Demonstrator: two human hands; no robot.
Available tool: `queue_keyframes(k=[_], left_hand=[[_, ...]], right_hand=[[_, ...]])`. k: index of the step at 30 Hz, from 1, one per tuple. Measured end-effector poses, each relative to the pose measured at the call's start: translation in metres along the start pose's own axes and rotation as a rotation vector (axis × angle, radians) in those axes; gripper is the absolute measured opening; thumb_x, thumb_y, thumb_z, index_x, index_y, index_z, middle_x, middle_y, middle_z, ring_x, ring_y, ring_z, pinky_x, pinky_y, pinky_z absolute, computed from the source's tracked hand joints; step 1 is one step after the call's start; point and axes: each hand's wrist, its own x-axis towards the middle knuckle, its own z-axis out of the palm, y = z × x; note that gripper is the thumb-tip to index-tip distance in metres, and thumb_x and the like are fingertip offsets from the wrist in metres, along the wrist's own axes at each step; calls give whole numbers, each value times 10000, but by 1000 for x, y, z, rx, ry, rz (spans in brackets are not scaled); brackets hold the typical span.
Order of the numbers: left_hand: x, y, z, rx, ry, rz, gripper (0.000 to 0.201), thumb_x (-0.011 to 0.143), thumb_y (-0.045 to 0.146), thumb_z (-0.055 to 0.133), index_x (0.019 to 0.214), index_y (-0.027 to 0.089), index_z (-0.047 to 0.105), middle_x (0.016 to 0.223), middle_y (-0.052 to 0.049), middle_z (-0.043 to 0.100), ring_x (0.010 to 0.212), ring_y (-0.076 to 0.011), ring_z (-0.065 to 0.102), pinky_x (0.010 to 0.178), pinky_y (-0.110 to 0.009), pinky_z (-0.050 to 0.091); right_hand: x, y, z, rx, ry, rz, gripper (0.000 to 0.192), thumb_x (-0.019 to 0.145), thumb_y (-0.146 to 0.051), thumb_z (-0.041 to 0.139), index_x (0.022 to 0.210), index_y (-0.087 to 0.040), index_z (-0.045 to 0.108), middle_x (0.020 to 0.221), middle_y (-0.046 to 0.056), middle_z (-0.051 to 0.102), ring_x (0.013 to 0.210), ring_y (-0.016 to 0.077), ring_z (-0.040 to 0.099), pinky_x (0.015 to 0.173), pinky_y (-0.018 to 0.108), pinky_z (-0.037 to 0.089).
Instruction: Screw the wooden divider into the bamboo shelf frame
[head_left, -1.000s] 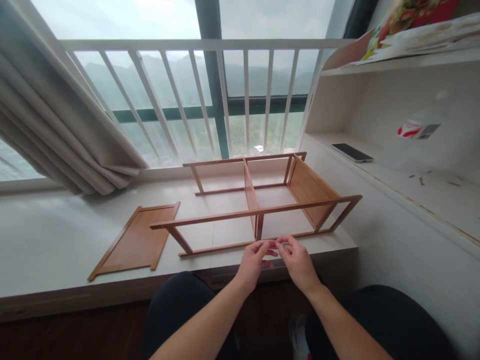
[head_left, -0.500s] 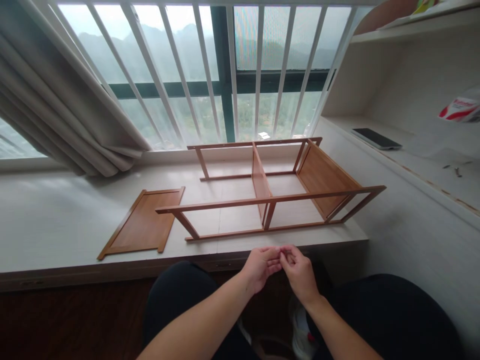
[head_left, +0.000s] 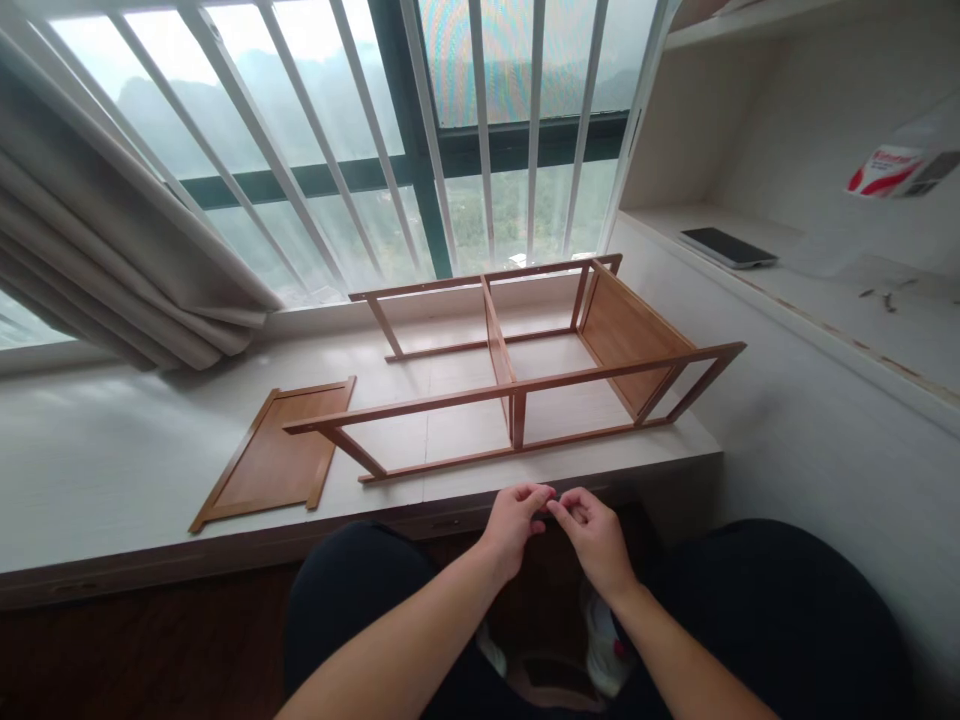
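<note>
My left hand [head_left: 516,528] and my right hand [head_left: 592,538] meet at their fingertips, just in front of the ledge edge. Both are closed in a pinch, and whatever lies between the fingers is too small to make out. Beyond them a brown wooden shelf frame [head_left: 517,400] lies on its side, with one panel [head_left: 496,330] across its middle and another panel [head_left: 630,325] at its right end. A loose wooden panel [head_left: 277,445] rests flat to the left of the frame. Neither hand touches the wood.
A white ledge [head_left: 135,430] runs under a barred window, with a grey curtain [head_left: 112,220] at left. On the right-hand shelf lie a dark flat device [head_left: 727,247], a clear bag with a red-and-white label [head_left: 885,172] and several small metal pieces [head_left: 887,300]. My knees flank my hands.
The view has turned slightly to the right and tilted. My left fingers have curled in from a more open palm to a pinch; both hands stay together.
</note>
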Motion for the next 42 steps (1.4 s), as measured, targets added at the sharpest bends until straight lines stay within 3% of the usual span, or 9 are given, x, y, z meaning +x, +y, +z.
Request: queue_keyframes(k=[5,11,15,17,19,22,26,34,42], left_hand=[[3,-5,4,85,4,62,330,620,428,819,743,140,717,788,-64,662,719,-134,564,551,-201,383],[4,-3,6,191,-23,153,332,673,455,778,763,140,724,805,-71,680,671,-136,567,557,-229,402],[11,19,-7,600,58,408,332,801,495,645,804,173,726,742,-47,648,650,-165,558,606,-290,435],[16,33,-18,899,155,639,213,826,406,643,831,204,710,856,-50,662,804,-198,589,767,-328,455],[22,42,-30,1155,251,755,147,818,313,663,935,227,686,990,-56,661,975,-229,576,897,-360,421],[29,45,-42,1425,355,716,328,820,282,672,1141,256,618,1157,-67,640,1124,-263,526,933,-396,385],[33,38,-45,1628,374,612,429,845,352,660,1255,284,556,1229,-75,626,1160,-286,500,936,-438,343],[22,35,-48,1705,362,602,213,929,237,508,1078,295,649,1110,-48,666,1066,-246,527,851,-393,328],[-5,22,-52,1699,258,594,211,941,233,480,1025,287,666,1060,-42,672,1023,-229,536,842,-381,324]], right_hand=[[-2,7,0,202,-28,118,344,832,-516,643,850,-172,631,613,-20,530,528,123,409,499,239,322],[0,4,-3,316,-105,92,336,838,-492,648,848,-159,690,786,65,691,705,190,587,665,275,452],[-1,7,-2,333,-49,110,350,804,-510,677,788,-161,697,723,58,680,663,187,589,608,267,445],[-2,12,-1,339,-20,132,372,783,-534,686,767,-163,696,652,43,651,584,166,554,531,257,409],[-3,16,2,355,-2,155,398,766,-562,687,760,-164,695,571,20,603,513,148,508,474,252,370],[-4,20,5,384,13,182,438,744,-604,685,755,-166,690,481,-14,519,447,128,440,423,246,315],[-5,21,9,415,20,203,465,725,-632,686,750,-168,679,436,-42,448,412,111,377,399,240,267],[-8,27,12,406,-37,210,383,773,-541,683,756,-158,673,477,-52,431,430,85,292,422,237,226],[-11,34,21,305,-87,159,374,788,-506,676,785,-136,724,590,13,595,528,127,440,519,258,347]])
